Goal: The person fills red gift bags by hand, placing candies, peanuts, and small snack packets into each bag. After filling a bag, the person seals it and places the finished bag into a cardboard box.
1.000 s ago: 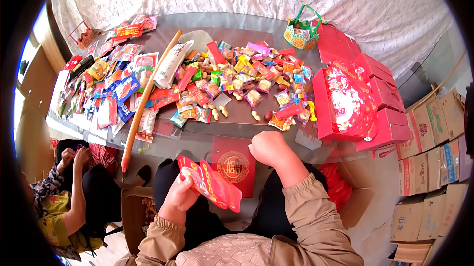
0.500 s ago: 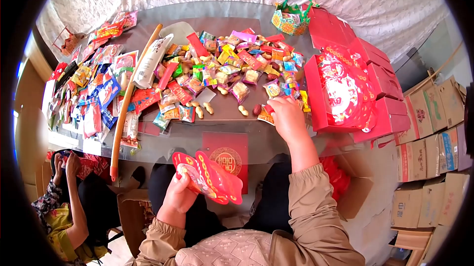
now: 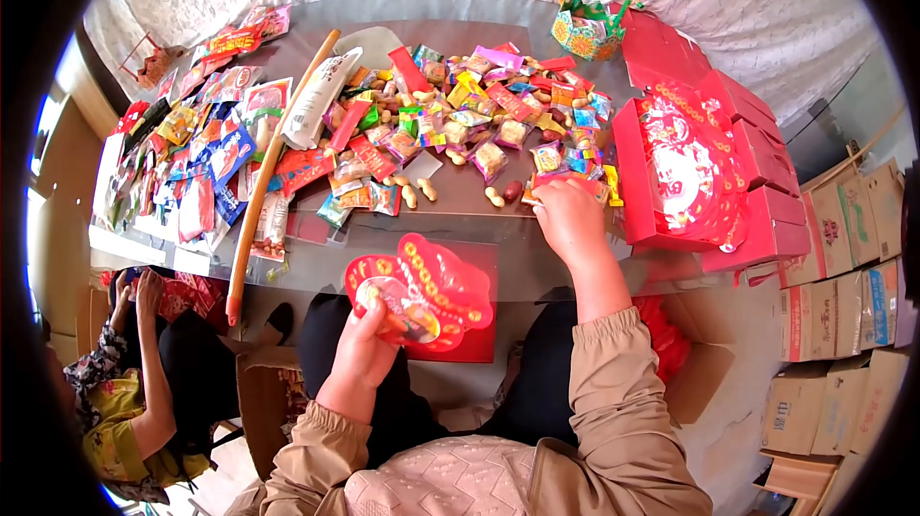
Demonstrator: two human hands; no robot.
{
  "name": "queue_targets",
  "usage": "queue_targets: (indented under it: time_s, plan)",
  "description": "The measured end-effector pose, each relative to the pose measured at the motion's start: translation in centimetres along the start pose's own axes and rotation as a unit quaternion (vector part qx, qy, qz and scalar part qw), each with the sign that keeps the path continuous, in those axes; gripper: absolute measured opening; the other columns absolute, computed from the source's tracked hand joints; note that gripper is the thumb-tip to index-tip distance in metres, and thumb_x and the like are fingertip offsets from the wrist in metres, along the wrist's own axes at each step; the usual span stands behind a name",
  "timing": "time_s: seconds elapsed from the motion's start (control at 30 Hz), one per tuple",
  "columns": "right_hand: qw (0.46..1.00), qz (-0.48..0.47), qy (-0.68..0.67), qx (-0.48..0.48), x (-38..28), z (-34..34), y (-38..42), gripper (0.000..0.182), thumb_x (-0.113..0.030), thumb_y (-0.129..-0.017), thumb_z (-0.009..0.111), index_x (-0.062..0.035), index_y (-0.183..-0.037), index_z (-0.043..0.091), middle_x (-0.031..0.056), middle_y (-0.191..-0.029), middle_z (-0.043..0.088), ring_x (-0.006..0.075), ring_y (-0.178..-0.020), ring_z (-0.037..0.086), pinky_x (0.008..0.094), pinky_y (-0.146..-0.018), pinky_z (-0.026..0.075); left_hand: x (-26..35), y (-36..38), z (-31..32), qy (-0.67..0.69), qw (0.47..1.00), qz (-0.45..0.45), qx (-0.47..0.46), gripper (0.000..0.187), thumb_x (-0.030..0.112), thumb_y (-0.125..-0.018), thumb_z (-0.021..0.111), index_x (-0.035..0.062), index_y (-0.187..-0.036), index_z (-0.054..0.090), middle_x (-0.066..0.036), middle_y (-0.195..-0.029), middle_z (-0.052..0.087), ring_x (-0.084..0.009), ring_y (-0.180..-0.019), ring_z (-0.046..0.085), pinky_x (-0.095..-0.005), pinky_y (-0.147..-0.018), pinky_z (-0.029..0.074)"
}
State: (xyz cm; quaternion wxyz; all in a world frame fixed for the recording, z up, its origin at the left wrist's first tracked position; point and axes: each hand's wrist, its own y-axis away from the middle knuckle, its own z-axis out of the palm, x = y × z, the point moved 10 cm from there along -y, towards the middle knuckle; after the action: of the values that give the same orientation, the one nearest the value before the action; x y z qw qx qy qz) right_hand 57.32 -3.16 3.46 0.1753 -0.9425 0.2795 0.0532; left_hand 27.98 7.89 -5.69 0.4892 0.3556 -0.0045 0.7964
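My left hand grips a red paper candy bag with a gold coin pattern and a printed picture, holding it over my lap. My right hand is at the near edge of the candy pile. Its fingers are bent together over an orange-red wrapped packet; what lies between the fingertips is hidden. Peanuts in shells and a reddish-brown nut or date lie just left of it. Wrapped sweets in many colours make up the rest of the pile.
An open red box of printed red bags stands right of the pile, beside several red boxes. A long wooden stick separates flat snack packets at left. A green basket stands behind. Another person's hands work at lower left.
The red bag in my left hand has turned and its printed face shows more broadly. My right hand stays at the pile's near edge. The whole view has shifted slightly.
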Motion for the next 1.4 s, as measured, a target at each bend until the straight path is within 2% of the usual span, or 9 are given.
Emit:
queue_targets:
  time_s: [0.1,0.17,0.3,0.53,0.67,0.83,0.93,1.13,1.4]
  plan:
    - [0.996,0.027,-0.066,0.049,0.0,-2.5,-0.6,0.010,-0.010,-0.084,0.072,-0.0065,-0.094,0.071,0.0125,-0.092,0.070,0.0307,-0.089,0.067,0.0399,-0.081,0.054,-0.7,-1.2,-1.3,-0.025,0.999,-0.010,0.022,0.050,0.026,-0.102,0.060,0.0069,-0.145,0.043,-0.011,-0.139,0.058,-0.0289,-0.126,0.058,-0.0492,-0.107,0.046]
    - [0.974,0.065,-0.188,0.104,-0.5,-5.4,-0.2,0.010,-0.009,-0.087,0.071,-0.0054,-0.096,0.072,0.0126,-0.095,0.071,0.0270,-0.087,0.069,0.0351,-0.080,0.054,-0.9,-1.2,-1.7,-0.019,0.999,-0.011,0.038,0.032,0.024,-0.102,0.061,0.0070,-0.128,0.055,-0.007,-0.110,0.067,-0.0222,-0.105,0.065,-0.0393,-0.093,0.051]
    - [0.773,0.098,-0.626,0.019,-2.6,-4.1,1.3,0.021,-0.004,-0.095,0.068,-0.0016,-0.115,0.065,0.0045,-0.094,0.071,0.0080,-0.086,0.065,0.0259,-0.079,0.052,-0.5,-1.0,0.2,-0.019,0.998,0.011,0.062,0.020,0.022,-0.102,0.061,0.0081,-0.116,0.062,-0.005,-0.092,0.071,-0.0185,-0.094,0.068,-0.0343,-0.083,0.053]
    - [0.844,0.053,-0.532,-0.048,-7.2,-3.9,2.2,0.009,-0.001,-0.091,0.069,-0.0047,-0.092,0.061,-0.0058,-0.082,0.059,0.0018,-0.076,0.053,0.0209,-0.068,0.044,-0.8,-1.3,-0.5,-0.015,0.998,0.013,0.068,0.014,0.020,-0.102,0.061,0.0079,-0.108,0.062,-0.005,-0.088,0.070,-0.0185,-0.088,0.067,-0.0365,-0.085,0.054]
    - [0.904,-0.048,-0.424,-0.031,-9.8,-4.9,2.2,0.006,-0.001,-0.088,0.069,0.0001,-0.094,0.068,0.0070,-0.101,0.063,0.0179,-0.100,0.061,0.0320,-0.086,0.049,-0.9,-1.3,0.0,0.002,0.998,0.016,0.061,0.017,0.020,-0.103,0.061,0.0062,-0.113,0.060,-0.005,-0.092,0.069,-0.0192,-0.092,0.067,-0.0378,-0.087,0.054]
    - [0.865,-0.069,-0.488,-0.095,-10.5,-4.6,2.7,0.019,-0.012,-0.096,0.060,0.0014,-0.104,0.071,0.0209,-0.128,0.060,0.0341,-0.126,0.053,0.0428,-0.104,0.043,-0.7,-1.3,0.4,-0.008,0.999,0.022,0.030,0.041,0.025,-0.103,0.059,0.0058,-0.138,0.048,-0.006,-0.094,0.069,-0.0236,-0.099,0.067,-0.0430,-0.093,0.054]
    - [0.829,-0.080,-0.537,-0.131,-10.7,-3.2,3.4,0.028,-0.017,-0.101,0.054,0.0069,-0.107,0.067,0.0285,-0.142,0.052,0.0383,-0.135,0.048,0.0446,-0.112,0.035,-0.8,-1.3,-0.3,-0.038,0.999,0.013,0.031,0.033,0.027,-0.103,0.060,0.0057,-0.127,0.055,-0.005,-0.087,0.068,-0.0214,-0.093,0.067,-0.0396,-0.088,0.054]
    - [0.858,-0.161,-0.437,-0.216,-14.4,-2.1,3.6,0.030,-0.024,-0.104,0.050,-0.0007,-0.108,0.068,0.0173,-0.129,0.063,0.0386,-0.123,0.052,0.0487,-0.117,0.024,-0.5,-1.0,0.5,-0.028,0.998,0.018,0.046,0.021,0.024,-0.102,0.062,0.0061,-0.113,0.062,-0.004,-0.085,0.067,-0.0167,-0.085,0.065,-0.0335,-0.080,0.053]
    - [0.860,-0.190,-0.433,-0.191,-15.0,-2.7,3.2,0.030,-0.026,-0.104,0.051,-0.0034,-0.114,0.067,0.0149,-0.119,0.065,0.0377,-0.113,0.054,0.0472,-0.108,0.032,-0.7,-1.3,-0.7,-0.058,0.997,0.028,0.038,0.018,0.025,-0.101,0.064,0.0062,-0.099,0.064,-0.006,-0.088,0.069,-0.0180,-0.083,0.065,-0.0348,-0.080,0.054]
